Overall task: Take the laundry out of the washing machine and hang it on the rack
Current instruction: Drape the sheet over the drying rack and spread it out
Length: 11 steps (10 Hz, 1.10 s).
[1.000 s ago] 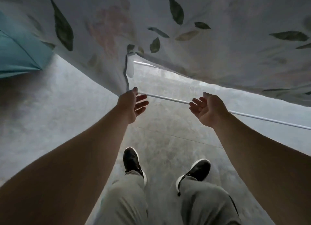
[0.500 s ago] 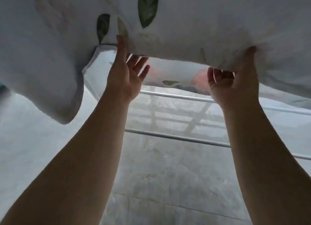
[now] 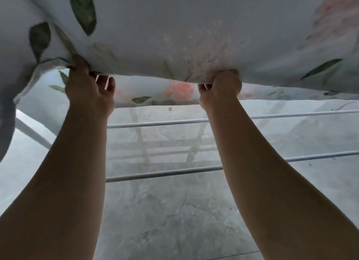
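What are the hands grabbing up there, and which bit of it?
Both hands hold the floral sheet by its bottom edge. The left hand grips it where the hem folds over, and the right hand bunches the edge further along.

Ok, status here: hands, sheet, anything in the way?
Left hand pinches floral sheet, lower edge. Right hand grips same edge. Rack bars beneath, nothing blocking.
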Each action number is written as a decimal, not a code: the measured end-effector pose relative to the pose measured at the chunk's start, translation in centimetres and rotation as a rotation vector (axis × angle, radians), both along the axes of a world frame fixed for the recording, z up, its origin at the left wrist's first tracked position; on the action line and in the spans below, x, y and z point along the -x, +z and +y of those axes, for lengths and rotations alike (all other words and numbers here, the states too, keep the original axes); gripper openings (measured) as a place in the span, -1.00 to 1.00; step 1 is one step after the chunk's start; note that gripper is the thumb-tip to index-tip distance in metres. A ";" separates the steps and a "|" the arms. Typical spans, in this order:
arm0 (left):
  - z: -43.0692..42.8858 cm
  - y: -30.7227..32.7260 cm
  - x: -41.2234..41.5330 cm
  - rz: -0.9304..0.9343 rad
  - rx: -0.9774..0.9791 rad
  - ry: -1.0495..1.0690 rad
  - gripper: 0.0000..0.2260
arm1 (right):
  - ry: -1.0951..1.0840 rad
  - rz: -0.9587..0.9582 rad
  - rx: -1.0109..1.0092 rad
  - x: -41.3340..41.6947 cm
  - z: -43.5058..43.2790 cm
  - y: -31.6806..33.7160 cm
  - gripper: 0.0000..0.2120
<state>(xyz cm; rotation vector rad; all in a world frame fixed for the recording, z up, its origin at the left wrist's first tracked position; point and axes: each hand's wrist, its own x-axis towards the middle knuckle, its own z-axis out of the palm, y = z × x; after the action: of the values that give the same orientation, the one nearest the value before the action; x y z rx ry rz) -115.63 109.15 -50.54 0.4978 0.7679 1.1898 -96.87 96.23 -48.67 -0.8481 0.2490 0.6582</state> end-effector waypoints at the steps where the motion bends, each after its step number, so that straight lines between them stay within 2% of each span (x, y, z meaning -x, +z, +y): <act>1: 0.4 -1.0 -0.3 0.041 0.002 0.000 -0.85 | 0.071 -0.116 0.114 -0.3 0.2 -1.2 -0.70; 2: 0.3 -2.6 0.3 0.101 0.036 0.006 -0.83 | 0.118 -0.119 0.218 -0.6 0.1 -2.3 -0.68; 3: 0.0 -3.7 0.6 0.130 0.080 0.013 -0.84 | 0.132 -0.072 0.269 -0.2 0.1 -2.8 -0.77; 4: 0.4 -4.5 0.5 0.101 0.098 -0.023 -0.73 | 0.179 -0.150 0.354 -0.1 0.1 -3.9 -0.55; 5: 1.2 -4.7 0.2 0.017 0.124 -0.093 -0.67 | 0.204 -0.100 0.279 -0.9 -0.3 -4.5 -0.53; 6: 1.3 -5.1 -0.1 -0.140 0.128 -0.137 -0.62 | 0.192 0.046 0.005 -1.4 -0.5 -4.3 -0.61; 7: 1.0 -5.2 -0.8 -0.260 0.117 -0.131 -0.71 | 0.145 0.028 -0.038 -1.8 -0.8 -4.3 -0.65; 8: 1.2 -5.4 -1.2 -0.313 0.159 -0.082 -0.88 | 0.118 0.049 -0.028 -2.0 -0.7 -4.4 -0.82; 9: 1.5 -5.7 -1.2 -0.285 0.185 -0.088 -0.91 | 0.106 0.071 0.007 -2.3 -0.5 -4.8 -0.85; 10: 1.5 -5.9 -1.3 -0.288 0.188 -0.093 -0.81 | 0.092 0.035 0.131 -2.2 -0.1 -5.1 -0.73; 11: 1.2 -5.9 -1.4 -0.244 0.179 -0.053 -0.78 | 0.052 0.012 0.199 -2.2 0.2 -5.6 -0.70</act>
<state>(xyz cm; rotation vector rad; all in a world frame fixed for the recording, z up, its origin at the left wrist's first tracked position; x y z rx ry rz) -114.21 110.31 -56.45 0.2184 0.6396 1.0964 -94.66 96.45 -54.26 -1.0442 0.3077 0.6946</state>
